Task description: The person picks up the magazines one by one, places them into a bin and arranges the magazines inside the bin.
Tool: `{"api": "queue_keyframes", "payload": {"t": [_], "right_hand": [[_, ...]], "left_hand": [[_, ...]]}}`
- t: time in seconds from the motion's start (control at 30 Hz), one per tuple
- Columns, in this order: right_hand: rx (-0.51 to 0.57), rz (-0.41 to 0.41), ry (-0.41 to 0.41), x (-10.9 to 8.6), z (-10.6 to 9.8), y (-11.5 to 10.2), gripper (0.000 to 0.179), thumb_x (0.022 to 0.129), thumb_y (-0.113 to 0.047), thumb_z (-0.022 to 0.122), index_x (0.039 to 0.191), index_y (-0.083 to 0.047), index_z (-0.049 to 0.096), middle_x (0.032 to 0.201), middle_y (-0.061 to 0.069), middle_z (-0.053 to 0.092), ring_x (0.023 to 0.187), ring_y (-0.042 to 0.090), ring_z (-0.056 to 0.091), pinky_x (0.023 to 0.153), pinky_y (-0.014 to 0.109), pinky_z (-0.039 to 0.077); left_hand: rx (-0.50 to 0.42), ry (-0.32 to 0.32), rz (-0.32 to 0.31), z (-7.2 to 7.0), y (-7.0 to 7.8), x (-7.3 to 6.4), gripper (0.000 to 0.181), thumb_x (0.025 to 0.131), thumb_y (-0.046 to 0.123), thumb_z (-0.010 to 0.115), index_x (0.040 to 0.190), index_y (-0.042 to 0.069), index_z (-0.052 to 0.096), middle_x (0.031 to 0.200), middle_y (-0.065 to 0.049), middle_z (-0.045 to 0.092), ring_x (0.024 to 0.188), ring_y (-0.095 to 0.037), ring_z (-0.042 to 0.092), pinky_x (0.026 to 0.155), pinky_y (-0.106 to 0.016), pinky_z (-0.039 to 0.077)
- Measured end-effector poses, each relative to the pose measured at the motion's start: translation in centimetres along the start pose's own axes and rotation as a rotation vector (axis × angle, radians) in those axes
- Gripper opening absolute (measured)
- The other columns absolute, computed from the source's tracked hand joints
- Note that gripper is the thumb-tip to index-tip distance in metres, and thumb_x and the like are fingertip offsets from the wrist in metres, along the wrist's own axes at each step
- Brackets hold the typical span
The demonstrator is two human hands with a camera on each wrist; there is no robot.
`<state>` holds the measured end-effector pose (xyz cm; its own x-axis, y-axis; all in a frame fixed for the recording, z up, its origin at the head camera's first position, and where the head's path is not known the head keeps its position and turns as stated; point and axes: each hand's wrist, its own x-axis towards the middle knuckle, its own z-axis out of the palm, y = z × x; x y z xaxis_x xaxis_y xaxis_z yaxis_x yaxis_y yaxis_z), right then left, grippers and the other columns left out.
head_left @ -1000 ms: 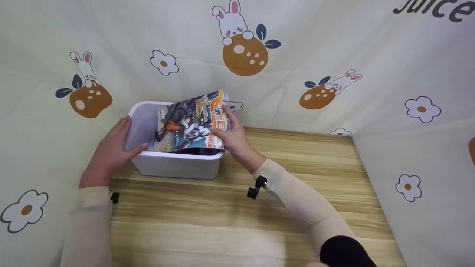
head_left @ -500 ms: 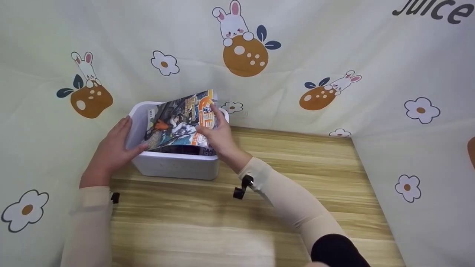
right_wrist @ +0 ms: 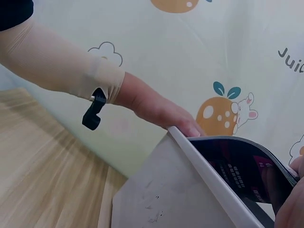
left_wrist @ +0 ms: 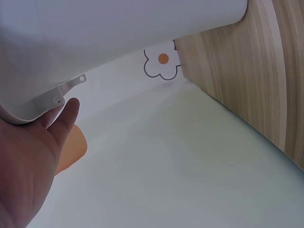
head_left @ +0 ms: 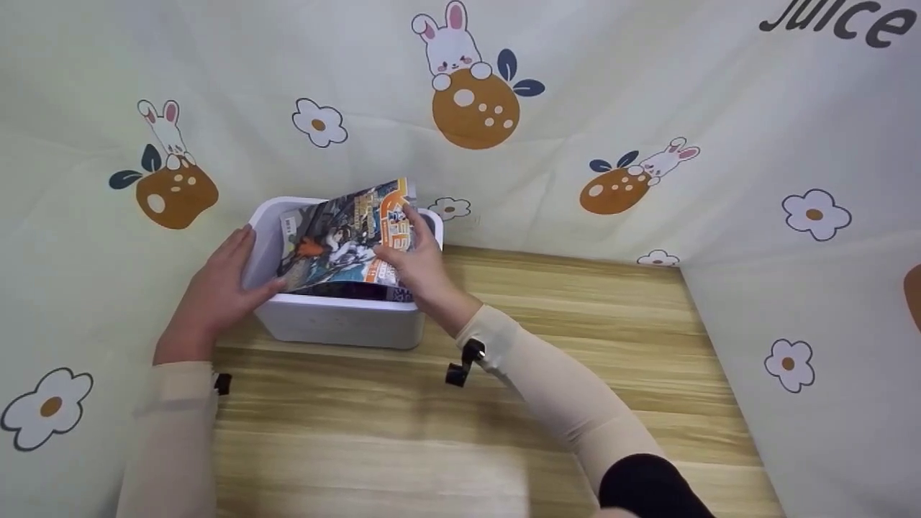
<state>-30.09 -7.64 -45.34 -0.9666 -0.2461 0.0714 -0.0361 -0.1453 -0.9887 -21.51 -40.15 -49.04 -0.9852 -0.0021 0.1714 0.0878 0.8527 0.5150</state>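
Note:
A colourful magazine point(head_left: 345, 241) with an illustrated cover and an orange-and-white title lies tilted in the mouth of a white plastic bin point(head_left: 338, 324). My right hand point(head_left: 421, 270) pinches its right side, thumb on the cover and the other fingers around the far edge. In the right wrist view the magazine point(right_wrist: 242, 166) bows upward, its dark underside showing above the bin's wall. My left hand point(head_left: 216, 295) holds the bin's left end, thumb at the front rim and fingers along the outside. The left wrist view shows those fingers point(left_wrist: 66, 118) beneath the rim's small handle tabs.
The bin stands on a wood-grain tabletop point(head_left: 374, 432), close to the back and left. A pale cloth point(head_left: 575, 86) printed with rabbits, oranges and flowers surrounds the table at the back and both sides. Dark printed material point(head_left: 352, 290) shows inside the bin, below the magazine.
My right hand has moved left with the magazine, bringing its right edge in over the bin and slightly lower. My left hand and the bin have stayed in place.

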Motion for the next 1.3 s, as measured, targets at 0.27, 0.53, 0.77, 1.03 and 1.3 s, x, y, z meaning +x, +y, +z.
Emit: {"api": "queue_keyframes", "payload": {"t": [0.27,0.53,0.77,1.03,1.3], "right_hand": [[-0.069,-0.004,0.025,-0.20,0.20,-0.11,0.102,0.086,0.008,0.085,0.173,-0.011,0.037,0.181,0.011,0.029,0.164,0.032,0.031,0.098,0.031,0.063],[-0.112,0.030,0.008,-0.39,0.29,-0.29,0.107,0.086,0.009,0.085,0.175,-0.010,0.030,0.181,0.013,0.028,0.145,0.029,0.056,0.098,0.028,0.062],[-0.172,0.023,-0.027,-0.33,0.10,-0.15,0.110,0.086,0.006,0.086,0.177,-0.011,0.027,0.182,0.014,0.026,0.156,0.033,0.044,0.097,0.030,0.063],[-0.295,0.028,-0.064,-0.21,0.02,0.03,0.114,0.084,-0.001,0.089,0.177,-0.014,0.025,0.178,0.016,0.033,0.151,0.031,0.050,0.116,0.034,0.051],[-0.393,-0.020,-0.065,-0.38,-0.19,-0.11,0.116,0.086,-0.018,0.095,0.179,-0.022,0.024,0.175,0.020,0.033,0.154,0.036,0.045,0.129,0.041,0.038]], "left_hand": [[-0.002,0.003,-0.003,0.06,-0.19,-0.02,0.114,0.099,0.068,0.070,0.178,0.008,0.014,0.185,-0.018,0.012,0.170,-0.043,0.010,0.129,-0.074,0.020],[0.004,-0.010,-0.034,0.01,0.11,-0.03,0.117,0.097,0.070,0.071,0.179,0.012,0.012,0.185,-0.016,0.009,0.170,-0.043,0.009,0.128,-0.077,0.020],[-0.002,-0.007,-0.033,-0.12,0.30,0.00,0.115,0.098,0.066,0.073,0.179,0.011,0.011,0.185,-0.018,0.010,0.169,-0.046,0.010,0.126,-0.078,0.021],[0.008,0.007,-0.020,-0.12,0.28,-0.20,0.114,0.099,0.067,0.071,0.178,0.008,0.012,0.184,-0.019,0.012,0.169,-0.045,0.011,0.128,-0.077,0.020],[0.007,-0.004,-0.033,-0.03,0.35,-0.14,0.118,0.097,0.075,0.067,0.179,0.011,0.011,0.185,-0.017,0.011,0.170,-0.044,0.010,0.126,-0.079,0.020]]}}
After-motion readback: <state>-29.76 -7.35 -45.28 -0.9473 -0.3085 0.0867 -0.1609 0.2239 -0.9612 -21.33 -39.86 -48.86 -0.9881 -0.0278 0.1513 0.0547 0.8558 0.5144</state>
